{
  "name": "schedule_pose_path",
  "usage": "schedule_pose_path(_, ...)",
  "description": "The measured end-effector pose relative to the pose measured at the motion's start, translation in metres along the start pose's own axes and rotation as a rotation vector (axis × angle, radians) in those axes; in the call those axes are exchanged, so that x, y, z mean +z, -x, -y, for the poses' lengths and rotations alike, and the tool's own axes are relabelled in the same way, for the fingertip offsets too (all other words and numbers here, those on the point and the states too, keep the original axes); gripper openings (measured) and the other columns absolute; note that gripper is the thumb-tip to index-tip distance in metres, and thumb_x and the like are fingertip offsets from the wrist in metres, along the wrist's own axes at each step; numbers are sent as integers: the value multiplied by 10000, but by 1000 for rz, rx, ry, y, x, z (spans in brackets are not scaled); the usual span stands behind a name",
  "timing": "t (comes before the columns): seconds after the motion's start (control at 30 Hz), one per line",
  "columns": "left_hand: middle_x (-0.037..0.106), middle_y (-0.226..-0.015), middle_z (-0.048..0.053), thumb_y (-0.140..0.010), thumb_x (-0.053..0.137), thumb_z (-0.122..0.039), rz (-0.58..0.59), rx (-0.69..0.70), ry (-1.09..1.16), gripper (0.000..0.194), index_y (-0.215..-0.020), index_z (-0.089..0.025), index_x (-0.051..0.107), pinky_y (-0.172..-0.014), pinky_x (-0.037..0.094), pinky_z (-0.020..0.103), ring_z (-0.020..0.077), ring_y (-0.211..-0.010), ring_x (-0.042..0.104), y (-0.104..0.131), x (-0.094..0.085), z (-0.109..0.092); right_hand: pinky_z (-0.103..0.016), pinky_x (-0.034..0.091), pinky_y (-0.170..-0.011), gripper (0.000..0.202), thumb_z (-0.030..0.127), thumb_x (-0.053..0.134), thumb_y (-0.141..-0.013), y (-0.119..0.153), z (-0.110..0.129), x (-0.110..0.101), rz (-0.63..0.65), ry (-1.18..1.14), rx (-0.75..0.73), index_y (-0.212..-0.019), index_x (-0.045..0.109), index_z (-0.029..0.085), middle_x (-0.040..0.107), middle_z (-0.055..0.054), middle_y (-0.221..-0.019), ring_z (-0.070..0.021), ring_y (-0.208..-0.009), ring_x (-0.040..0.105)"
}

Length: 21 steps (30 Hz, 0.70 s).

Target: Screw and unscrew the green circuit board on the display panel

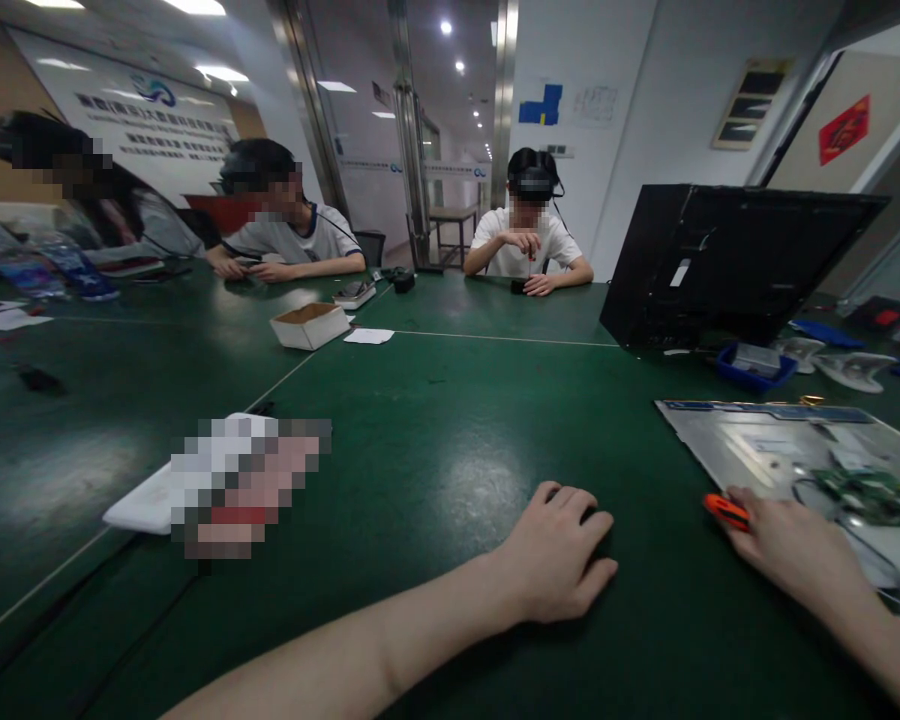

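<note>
My left hand (559,555) rests on the green table (435,480) near the middle, its fingers bent and a little apart, with nothing seen in them. At the right, my right hand (791,540) is closed around an orange and black tool (726,511), whose end sticks out past the thumb and fingers to the left. That hand lies by the lower left edge of a flat silver panel (750,450). On the panel are a green circuit board (874,493) and a dark cable.
A large black screen housing (742,260) stands behind the panel, beside a blue tray (756,367). Left are a white device (146,500), a cardboard box (310,326) and paper (369,336). Three people sit across the table; bottles (79,265) stand far left.
</note>
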State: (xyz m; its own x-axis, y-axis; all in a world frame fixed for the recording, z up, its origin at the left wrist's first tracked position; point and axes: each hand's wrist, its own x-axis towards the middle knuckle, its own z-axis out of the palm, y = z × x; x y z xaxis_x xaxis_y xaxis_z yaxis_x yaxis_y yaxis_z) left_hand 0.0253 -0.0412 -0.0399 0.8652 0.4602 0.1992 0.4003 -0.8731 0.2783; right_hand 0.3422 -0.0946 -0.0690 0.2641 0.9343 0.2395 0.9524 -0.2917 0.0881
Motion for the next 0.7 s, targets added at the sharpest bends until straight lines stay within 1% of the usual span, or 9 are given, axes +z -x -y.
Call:
schedule_pose_path(0.1, 577, -1242, 124, -963, 465, -396, -61, -80, 16, 397, -1267, -150, 537, -1023, 380, 452, 270, -1151, 528, 7, -6, 18, -370, 534, -549, 416, 329, 476, -842, 25, 65, -16, 181, 9, -238, -1146, 664, 116, 740, -177, -846, -308, -671, 709)
schedule_pose_path(0.13, 578, -1238, 126, -961, 470, -382, -86, -103, 27, 387, -1260, -145, 540, -1017, 392, 443, 269, -1156, 524, 9, -9, 23, -375, 549, -585, 429, 304, 463, -848, 33, 86, -23, 181, -6, -299, -1184, 641, 105, 732, -202, -982, -305, -719, 719)
schedule_pose_path(0.17, 579, -1235, 124, -961, 473, -367, -113, -126, 45, 372, -1253, -148, 541, -1013, 402, 433, 263, -1160, 523, 10, -12, 28, -376, 561, -623, 460, 270, 472, -834, 40, 104, -31, 182, -20, -355, -1239, 607, 99, 687, -223, -1144, -302, -777, 725)
schedule_pose_path(0.23, 574, -1249, 127, -963, 466, -351, -153, -180, 77, 354, -1247, -155, 543, -1006, 419, 431, 261, -1163, 525, 10, -18, 34, -371, 570, -684, 555, 187, 511, -767, 53, 135, -46, 244, -40, -437, -1312, 549, 92, 607, -234, -1287, -289, -827, 727)
schedule_pose_path(0.33, 572, -1272, 134, -971, 444, -335, -169, -232, 119, 350, -1254, -153, 539, -1017, 425, 431, 262, -1188, 522, 4, -25, 40, -404, 576, -687, 726, 242, 582, -698, 62, 169, -65, 375, -100, -622, -1393, 466, 65, 494, -273, -1393, -327, -848, 722)
schedule_pose_path(0.4, 549, -1320, 145, -985, 407, -340, -160, -252, 138, 376, -1283, -142, 521, -1034, 421, 426, 261, -1223, 506, 0, -26, 44, -413, 578, -640, 804, 305, 637, -644, 64, 188, -73, 440, -130, -763, -1384, 469, 38, 448, -301, -1418, -357, -823, 719)
schedule_pose_path(0.57, 497, -1397, 157, -1013, 310, -317, -151, -294, 116, 407, -1317, -110, 484, -1090, 373, 387, 235, -1314, 436, -4, -19, 60, -381, 568, -553, 998, 511, 680, -638, 65, 236, -73, 430, -205, -1020, -1423, 379, -26, 482, -342, -1364, -366, -854, 706)
schedule_pose_path(0.6, 498, -1395, 157, -1016, 294, -305, -139, -305, 91, 403, -1309, -106, 487, -1092, 368, 384, 230, -1322, 428, -3, -17, 63, -375, 558, -521, 965, 513, 664, -668, 65, 245, -72, 457, -190, -1080, -1411, 391, -40, 477, -350, -1361, -346, -786, 714)
schedule_pose_path(0.7, 497, -1399, 159, -1016, 302, -326, -84, -328, -17, 399, -1295, -110, 489, -1110, 332, 417, 247, -1346, 405, 4, -14, 70, -351, 520, -457, 652, 336, 517, -822, 68, 261, -74, 461, -232, -1150, -1389, 448, 20, 493, -284, -1386, -298, -728, 720)
